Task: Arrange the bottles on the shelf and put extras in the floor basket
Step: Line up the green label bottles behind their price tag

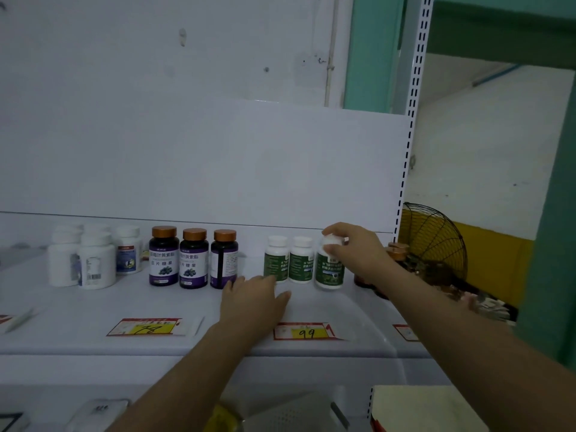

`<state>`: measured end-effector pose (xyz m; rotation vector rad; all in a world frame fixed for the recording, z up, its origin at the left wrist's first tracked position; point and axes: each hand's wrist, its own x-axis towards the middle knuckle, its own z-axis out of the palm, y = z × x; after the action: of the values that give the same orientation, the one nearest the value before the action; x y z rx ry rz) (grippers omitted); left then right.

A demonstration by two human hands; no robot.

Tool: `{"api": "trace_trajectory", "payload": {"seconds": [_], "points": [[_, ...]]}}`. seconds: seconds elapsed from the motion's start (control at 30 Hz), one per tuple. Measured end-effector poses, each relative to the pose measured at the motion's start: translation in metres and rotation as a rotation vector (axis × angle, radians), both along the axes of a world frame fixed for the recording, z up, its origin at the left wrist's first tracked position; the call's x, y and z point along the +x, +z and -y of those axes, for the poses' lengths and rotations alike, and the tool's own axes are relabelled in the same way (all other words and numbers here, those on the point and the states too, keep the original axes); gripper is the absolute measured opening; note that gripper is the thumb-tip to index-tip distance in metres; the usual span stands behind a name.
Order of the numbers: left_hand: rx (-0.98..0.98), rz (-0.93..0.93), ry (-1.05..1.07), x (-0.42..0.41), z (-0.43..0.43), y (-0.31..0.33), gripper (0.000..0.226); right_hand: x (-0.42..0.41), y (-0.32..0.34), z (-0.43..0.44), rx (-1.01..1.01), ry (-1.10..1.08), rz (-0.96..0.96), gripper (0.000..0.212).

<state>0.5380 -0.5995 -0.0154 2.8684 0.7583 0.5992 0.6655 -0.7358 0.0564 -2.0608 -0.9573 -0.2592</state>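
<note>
In the head view, the white shelf [78, 319] carries bottles grouped by kind. A cluster of white bottles [93, 260] stands at the left, then three purple-labelled bottles [163, 258] with copper caps in a row, then two green-labelled bottles [300, 260] side by side. The right hand [352, 249] curls its fingers over the white cap of a third green bottle [329, 269], which stands upright just beside that pair at the right end of the row. The left hand [255, 299] lies flat and relaxed on the shelf in front, holding nothing, its fingertips near the foot of the green pair. I judge the arranging well along, with this bottle being lined up and some brown bottles [396, 249] behind the right wrist not yet sorted. The floor basket may be the grey meshed shape [296, 413] at the bottom edge, but it is too blurred to say. Price tags [307, 332] lie along the shelf front and a slotted upright [411, 120] bounds its right side. Beyond it a wire fan [433, 241] stands before a yellow-and-white wall in a dim room.
</note>
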Motion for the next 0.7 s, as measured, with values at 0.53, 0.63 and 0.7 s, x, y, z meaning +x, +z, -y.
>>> {"api": "trace_trajectory", "payload": {"seconds": [0.53,0.63,0.7], "points": [[-0.06,-0.177,0.019,-0.006,-0.001,-0.004,0.049,-0.007,0.017,-0.025,-0.337,-0.149,0.283,0.042],[-0.07,-0.164,0.016,-0.006,-0.001,-0.005,0.05,-0.014,0.037,-0.055,-0.395,-0.089,0.343,0.043],[-0.073,-0.136,0.016,-0.006,-0.002,-0.007,0.049,-0.015,0.038,-0.076,-0.489,-0.064,0.363,0.044]]}}
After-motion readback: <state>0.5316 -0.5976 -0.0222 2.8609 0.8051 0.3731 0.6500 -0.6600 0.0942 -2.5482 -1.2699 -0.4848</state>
